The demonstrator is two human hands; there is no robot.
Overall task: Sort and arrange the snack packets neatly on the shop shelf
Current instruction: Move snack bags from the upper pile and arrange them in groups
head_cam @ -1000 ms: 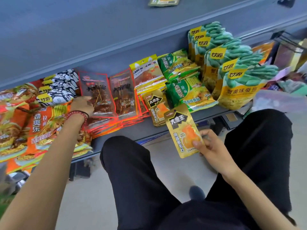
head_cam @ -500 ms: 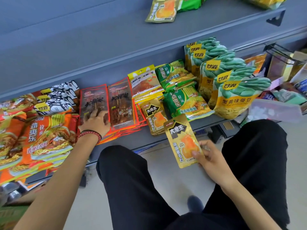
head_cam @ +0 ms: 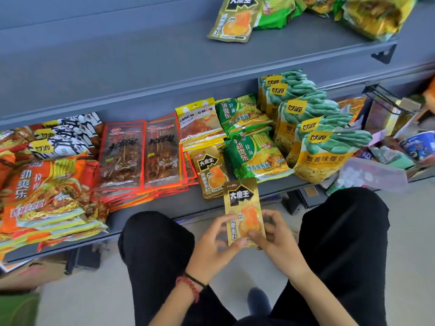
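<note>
Gold snack packet (head_cam: 243,211) stands upright between both hands, out in front of the lower shelf (head_cam: 179,203) and above the gap between the person's knees, not yet resting on any surface. The right hand (head_cam: 275,238) pinches its lower right edge and the left hand (head_cam: 217,241) closes lightly on its lower left edge, so both hands grip this one packet by the bottom only, with the top half free.

Just behind the held packet, on the lower shelf, lies a matching gold packet (head_cam: 210,171), the likely home for this one. To the left of the held packet, red skewer packets (head_cam: 141,156) fan out in a loose, overlapping stack; to its right sit green noodle packets (head_cam: 255,156), and beyond them the broad bean bags (head_cam: 317,149) lean against one another. Far left of the held packet, orange noodle packets (head_cam: 44,196) slump in a pile over the shelf's front edge.

The main risk, as I judge it, is the slick foil slipping from a bottom-only pinch and dropping to the floor between the knees. Setting it down carelessly could nudge the matching packet askew or push it under the red stack. A reach across could also brush the leaning bean bags and tip them forward.

A third gold packet (head_cam: 235,18) lies on the upper shelf (head_cam: 141,55), well apart from the held one, so the set may end up split.
</note>
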